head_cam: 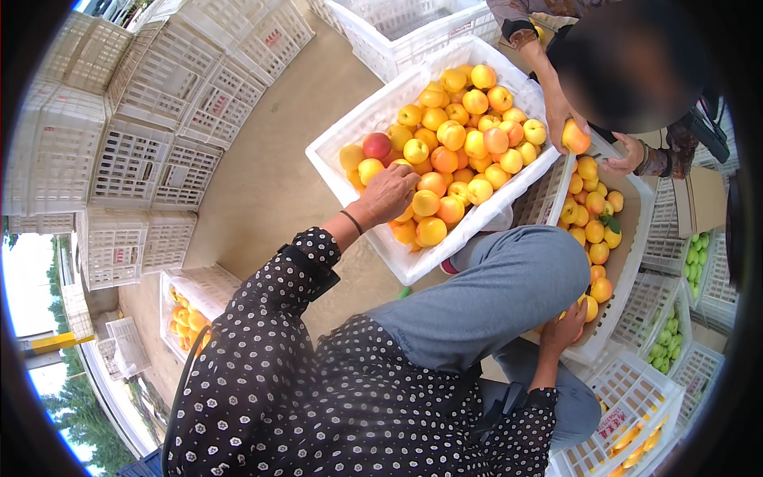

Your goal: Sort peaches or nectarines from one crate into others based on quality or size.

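Observation:
My left hand [387, 194] reaches over the near left part of a white plastic crate [334, 179] heaped with yellow-orange peaches or nectarines [444, 159]. Its fingertips touch a yellow fruit; whether they grip it is hidden. A red fruit [377, 145] lies just beyond that hand. On the right, my right hand [563, 328] is at the near end of a second crate [633, 250], lined with cardboard. There its fingers curl around orange fruit [577, 334], mostly covered by the hand. Several more orange fruits and a green leaf [611, 224] are in this crate.
A co-worker's hand [566, 125] holds an orange fruit above the second crate; their other hand [626, 154] is beside it. Stacked white crates [161, 77] line the left. Crates of green fruit [666, 343] stand at right. Another fruit crate [205, 289] is on the floor at lower left.

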Demonstrator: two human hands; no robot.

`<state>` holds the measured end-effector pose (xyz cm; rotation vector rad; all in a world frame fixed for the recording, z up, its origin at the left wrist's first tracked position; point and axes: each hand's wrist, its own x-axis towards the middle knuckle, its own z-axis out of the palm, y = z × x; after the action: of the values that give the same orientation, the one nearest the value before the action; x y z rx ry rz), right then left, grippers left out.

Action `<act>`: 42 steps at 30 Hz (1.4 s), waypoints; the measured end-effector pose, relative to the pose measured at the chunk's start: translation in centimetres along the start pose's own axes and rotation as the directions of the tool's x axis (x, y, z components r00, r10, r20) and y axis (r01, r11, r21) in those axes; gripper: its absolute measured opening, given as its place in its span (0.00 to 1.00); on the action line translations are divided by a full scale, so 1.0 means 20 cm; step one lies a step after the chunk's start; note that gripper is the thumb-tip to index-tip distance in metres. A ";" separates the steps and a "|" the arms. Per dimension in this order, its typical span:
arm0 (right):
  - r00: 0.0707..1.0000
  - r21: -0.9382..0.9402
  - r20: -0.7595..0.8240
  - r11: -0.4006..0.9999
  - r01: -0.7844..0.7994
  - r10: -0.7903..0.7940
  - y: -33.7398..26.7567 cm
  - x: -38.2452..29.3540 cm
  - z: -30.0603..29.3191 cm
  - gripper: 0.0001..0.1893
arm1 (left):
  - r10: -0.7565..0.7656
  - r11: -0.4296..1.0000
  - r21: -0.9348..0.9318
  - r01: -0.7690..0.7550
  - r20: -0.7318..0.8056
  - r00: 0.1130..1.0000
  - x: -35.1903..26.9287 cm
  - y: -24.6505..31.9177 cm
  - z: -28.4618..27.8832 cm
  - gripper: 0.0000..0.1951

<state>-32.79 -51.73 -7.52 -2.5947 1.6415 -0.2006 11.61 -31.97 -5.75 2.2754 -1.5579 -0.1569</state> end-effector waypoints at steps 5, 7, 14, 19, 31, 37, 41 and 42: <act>1.000 -0.044 -0.009 0.999 0.002 -0.002 0.00 0.00 0.00 0.20 | -0.132 0.990 0.078 0.114 0.292 0.947 0.24 0.15 0.22 0.14; 1.000 -0.035 0.015 0.999 -0.019 0.020 0.00 0.01 -0.01 0.20 | -0.174 0.978 0.166 0.123 0.340 0.924 0.30 0.16 0.28 0.15; 0.999 0.020 -0.035 0.999 -0.028 0.029 -0.03 0.01 -0.04 0.18 | -0.278 0.933 0.344 0.105 0.506 0.817 0.40 0.17 0.37 0.20; 0.998 0.069 -0.003 0.996 -0.063 0.063 -0.04 0.00 -0.05 0.17 | -0.238 0.960 0.255 0.113 0.538 0.809 0.40 0.17 0.35 0.26; 0.994 0.133 -0.072 0.988 -0.071 0.081 -0.03 -0.01 -0.04 0.15 | -0.148 0.786 -0.417 0.456 0.590 0.794 0.40 0.06 0.11 0.34; 0.993 0.142 -0.087 0.987 -0.071 0.083 -0.04 0.00 -0.05 0.15 | -0.129 -0.123 -0.754 0.646 0.657 0.742 0.38 0.21 -0.14 0.22; 0.990 0.151 -0.114 0.986 -0.070 0.087 -0.03 -0.01 -0.04 0.15 | 0.047 -0.225 -0.763 0.606 0.613 0.789 0.42 0.40 -0.26 0.22; 0.989 0.157 -0.103 0.984 -0.085 0.102 -0.03 -0.01 -0.04 0.15 | 0.119 -0.233 -0.780 0.581 0.571 0.813 0.43 0.45 -0.28 0.23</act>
<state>-32.47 -51.26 -6.60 -2.4282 1.7042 -0.4540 8.70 -41.41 3.79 0.9813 -0.3660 -1.5803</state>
